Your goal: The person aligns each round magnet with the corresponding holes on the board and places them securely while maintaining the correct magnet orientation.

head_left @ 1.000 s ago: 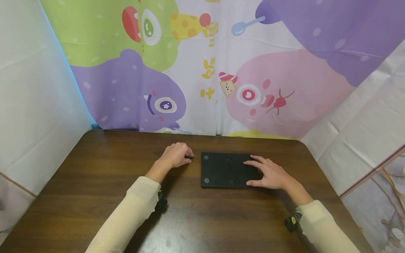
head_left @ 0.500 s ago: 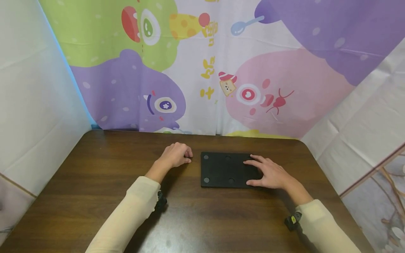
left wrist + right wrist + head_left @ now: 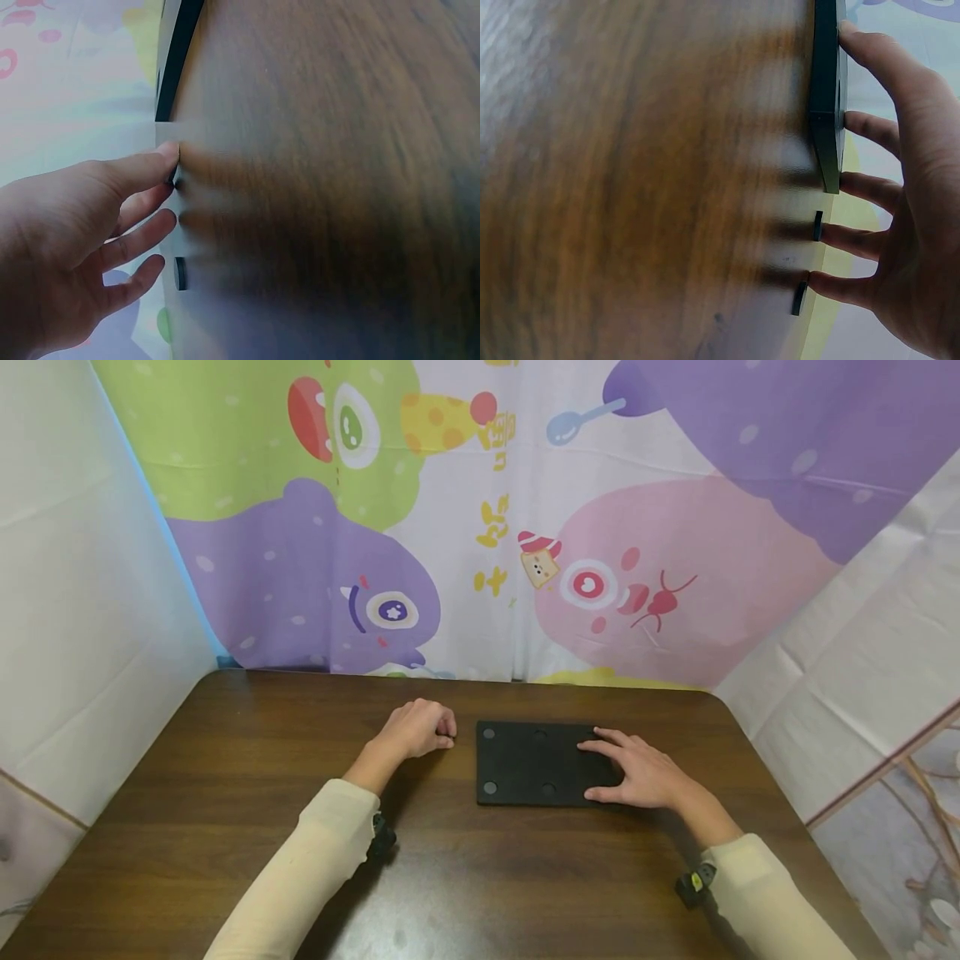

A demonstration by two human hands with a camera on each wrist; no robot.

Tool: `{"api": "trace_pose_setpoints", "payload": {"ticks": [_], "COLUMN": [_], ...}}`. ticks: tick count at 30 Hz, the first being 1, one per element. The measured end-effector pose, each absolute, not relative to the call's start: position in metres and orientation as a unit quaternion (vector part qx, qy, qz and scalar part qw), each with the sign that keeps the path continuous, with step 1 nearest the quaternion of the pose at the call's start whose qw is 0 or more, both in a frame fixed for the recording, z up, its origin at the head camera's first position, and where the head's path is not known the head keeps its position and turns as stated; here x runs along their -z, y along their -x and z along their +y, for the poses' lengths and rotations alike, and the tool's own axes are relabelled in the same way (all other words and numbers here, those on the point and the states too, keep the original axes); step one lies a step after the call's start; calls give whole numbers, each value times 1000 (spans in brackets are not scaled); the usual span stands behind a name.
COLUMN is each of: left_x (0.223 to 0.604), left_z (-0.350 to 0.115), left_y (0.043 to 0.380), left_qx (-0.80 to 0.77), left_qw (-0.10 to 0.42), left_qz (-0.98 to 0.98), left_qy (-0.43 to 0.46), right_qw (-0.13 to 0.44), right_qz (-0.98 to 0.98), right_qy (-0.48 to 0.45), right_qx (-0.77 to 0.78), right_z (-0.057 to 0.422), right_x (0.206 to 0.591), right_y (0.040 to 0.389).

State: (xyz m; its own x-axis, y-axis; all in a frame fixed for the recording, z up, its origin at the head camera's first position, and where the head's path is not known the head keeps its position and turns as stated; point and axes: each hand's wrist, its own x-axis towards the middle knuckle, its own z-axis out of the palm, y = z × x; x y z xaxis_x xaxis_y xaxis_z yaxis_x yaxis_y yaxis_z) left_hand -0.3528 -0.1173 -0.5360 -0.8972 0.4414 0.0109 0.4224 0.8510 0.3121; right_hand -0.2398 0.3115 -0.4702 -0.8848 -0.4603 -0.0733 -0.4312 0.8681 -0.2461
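A flat black rectangular board (image 3: 525,764) lies on the table. Two grey round spots mark its left end, and two darker round recesses sit near its middle. My right hand (image 3: 641,772) spreads over the board's right end, with thumb and fingertips on its surface. To the left of the board, my left hand (image 3: 416,728) is low at the table. In the left wrist view, its thumb and index finger pinch a small dark disc-like piece (image 3: 172,177), mostly hidden by the fingertips. A small black disc (image 3: 180,274) rests on the table by that hand's outer fingers.
Two more small black pieces, one upper (image 3: 818,226) and one lower (image 3: 800,298), lie by the right hand's outer fingers. The brown wooden table (image 3: 480,877) ends at a printed cartoon curtain (image 3: 465,635). White sheets hang at both sides.
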Motion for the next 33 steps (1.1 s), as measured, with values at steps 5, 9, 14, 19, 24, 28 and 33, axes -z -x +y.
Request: {"api": "trace_pose_setpoints", "payload": {"ticks": [5,9,14,19,24,28,33], "left_x": [532,530,501,476,448,462,463], "left_z": [-117,-118,-114,-108,-100,-102,-99], "left_y": [353,354,336,320,301,314,317], "left_qx": [-164,-167,-167,-159,-157,-163,-167], "left_qw": [44,44,45,44,37,30,39], "left_qz": [960,960,959,960,962,958,957], "left_qy": [-224,-221,-225,-228,-221,-234,-234], "right_qw": [64,64,64,66,63,60,60], "right_qz": [964,964,964,964,964,964,964], "right_qy": [231,231,231,230,231,233,232], "right_qx": [112,112,112,113,113,114,112], "right_z": [311,311,312,312,312,311,312], "right_x": [470,470,469,470,470,470,470], "right_y": [239,239,239,239,239,239,239]}}
